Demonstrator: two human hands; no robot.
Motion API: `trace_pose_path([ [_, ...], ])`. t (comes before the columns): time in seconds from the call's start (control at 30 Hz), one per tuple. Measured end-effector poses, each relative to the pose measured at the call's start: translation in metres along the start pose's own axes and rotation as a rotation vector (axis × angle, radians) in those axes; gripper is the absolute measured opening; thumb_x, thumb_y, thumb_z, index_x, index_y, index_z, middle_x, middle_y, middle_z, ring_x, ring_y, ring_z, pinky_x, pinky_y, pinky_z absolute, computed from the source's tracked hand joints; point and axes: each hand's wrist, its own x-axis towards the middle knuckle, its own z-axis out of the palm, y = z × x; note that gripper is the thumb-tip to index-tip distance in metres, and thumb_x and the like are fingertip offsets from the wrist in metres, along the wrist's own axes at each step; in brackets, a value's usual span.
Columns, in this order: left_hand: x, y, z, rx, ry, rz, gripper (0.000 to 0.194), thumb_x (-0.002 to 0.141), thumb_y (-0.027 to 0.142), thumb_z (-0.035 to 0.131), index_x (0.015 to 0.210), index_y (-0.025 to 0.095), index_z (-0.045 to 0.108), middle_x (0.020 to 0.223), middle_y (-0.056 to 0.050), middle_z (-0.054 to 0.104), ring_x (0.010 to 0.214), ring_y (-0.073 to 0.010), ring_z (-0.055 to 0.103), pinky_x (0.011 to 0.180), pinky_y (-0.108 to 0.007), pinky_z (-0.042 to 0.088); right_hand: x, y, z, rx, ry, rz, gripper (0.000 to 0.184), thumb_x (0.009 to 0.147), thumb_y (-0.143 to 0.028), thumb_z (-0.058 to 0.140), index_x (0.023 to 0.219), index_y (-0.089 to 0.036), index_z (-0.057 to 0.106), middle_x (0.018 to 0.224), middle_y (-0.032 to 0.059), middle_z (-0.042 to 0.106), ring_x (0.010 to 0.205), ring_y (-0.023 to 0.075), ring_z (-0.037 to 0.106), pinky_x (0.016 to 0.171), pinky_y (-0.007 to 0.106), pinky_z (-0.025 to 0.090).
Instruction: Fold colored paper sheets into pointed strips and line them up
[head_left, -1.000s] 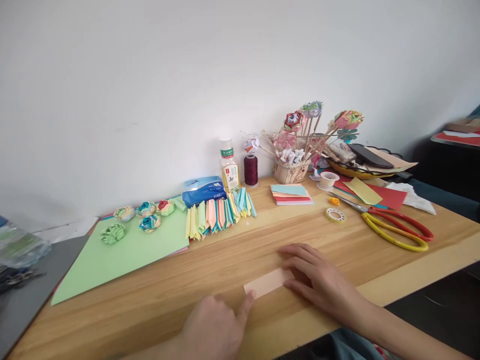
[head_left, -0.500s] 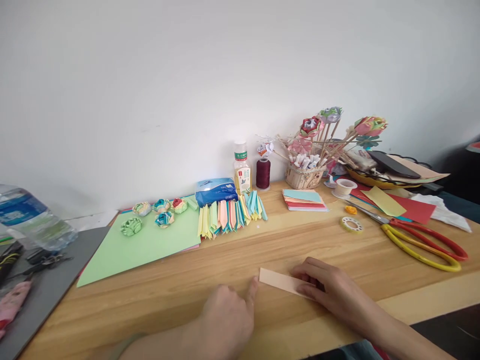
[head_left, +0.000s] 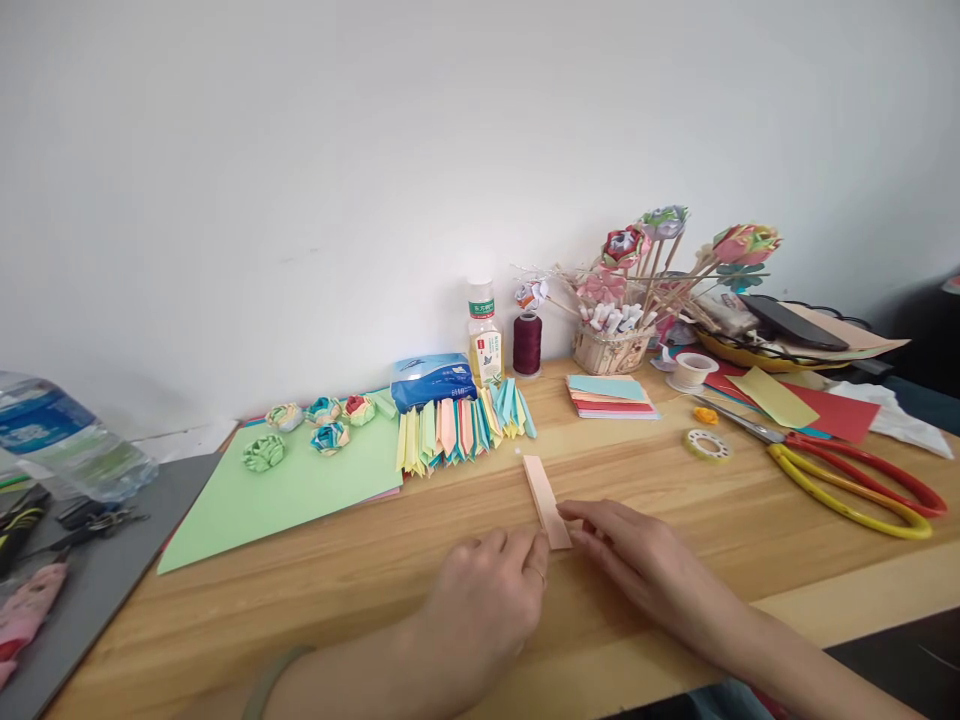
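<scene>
A narrow pale pink paper strip (head_left: 543, 492) lies on the wooden table between my hands, its long side pointing away from me. My left hand (head_left: 487, 605) is closed, thumb and fingertips at the strip's near left edge. From the other side, my right hand (head_left: 637, 560) pinches the near right edge with thumb and forefinger; the last fingers are tucked out of sight. Beyond the strip stands a row of folded coloured paper pieces (head_left: 457, 430).
Paper flowers lie on a green sheet (head_left: 300, 500) at left, near a water bottle (head_left: 67, 430). To the right are a paper stack (head_left: 611, 398), a tape roll (head_left: 708, 446) and large scissors (head_left: 847, 480). A flower basket (head_left: 611, 352) and a thread spool (head_left: 527, 345) stand by the wall.
The paper strip has turned from lying crosswise to pointing away from me. My left hand has moved right onto its near end, and my right hand now grips its right edge.
</scene>
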Motion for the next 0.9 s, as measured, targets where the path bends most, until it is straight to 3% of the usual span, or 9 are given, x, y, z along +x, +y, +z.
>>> trace_pose_path([
  [0.13,0.002,-0.003,0.004,0.013,0.003,0.004,0.039,0.090,0.011,0.043,0.129,0.006,0.042,0.113,-0.014,0.057,0.084,-0.0185,0.061,0.059,-0.026,0.052,0.007,0.008,-0.004,-0.027,0.008,-0.057,0.036,0.087,-0.012,0.039,0.119,-0.018,0.054,0.111,0.0122,0.062,0.097,0.0210,0.062,0.079,0.036,0.053],
  [0.23,0.003,-0.004,0.006,-0.006,-0.012,0.031,0.042,0.086,0.006,0.042,0.128,0.006,0.044,0.110,-0.014,0.059,0.083,-0.0186,0.062,0.060,-0.026,0.053,0.018,0.010,-0.007,-0.059,-0.094,-0.175,0.050,0.083,-0.004,0.035,0.130,-0.020,0.046,0.130,0.0133,0.051,0.114,0.0213,0.054,0.088,0.037,0.050],
  [0.3,0.003,-0.005,0.007,-0.020,-0.005,0.037,0.041,0.085,0.005,0.042,0.125,0.006,0.047,0.107,-0.013,0.061,0.082,-0.0190,0.062,0.061,-0.028,0.054,0.026,0.009,-0.008,-0.068,-0.170,-0.231,0.049,0.084,-0.004,0.037,0.129,-0.020,0.047,0.133,0.0123,0.049,0.119,0.0216,0.050,0.093,0.038,0.047],
  [0.47,0.003,-0.006,0.011,-0.028,-0.012,0.049,0.038,0.084,0.005,0.043,0.122,0.006,0.050,0.111,-0.015,0.061,0.084,-0.0199,0.063,0.064,-0.030,0.054,0.033,0.012,-0.003,-0.092,-0.179,-0.227,0.031,0.090,-0.011,0.041,0.116,-0.017,0.056,0.121,0.0122,0.058,0.110,0.0214,0.056,0.089,0.036,0.049],
  [0.73,0.002,-0.008,0.014,0.002,0.020,0.136,0.043,0.087,0.008,0.041,0.130,0.003,0.041,0.121,-0.018,0.055,0.086,-0.0193,0.062,0.062,-0.029,0.054,0.024,0.019,0.006,-0.197,-0.009,-0.255,0.025,0.092,-0.014,0.039,0.103,-0.017,0.060,0.114,0.0121,0.062,0.098,0.0213,0.062,0.076,0.035,0.055],
  [0.9,0.004,-0.008,0.012,-0.021,0.011,0.139,0.035,0.090,0.009,0.040,0.124,0.006,0.047,0.118,-0.014,0.058,0.089,-0.0202,0.061,0.063,-0.029,0.054,0.018,0.020,-0.005,-0.320,-0.017,-0.355,0.028,0.093,-0.014,0.035,0.096,-0.016,0.062,0.105,0.0108,0.065,0.090,0.0216,0.060,0.074,0.036,0.053],
])
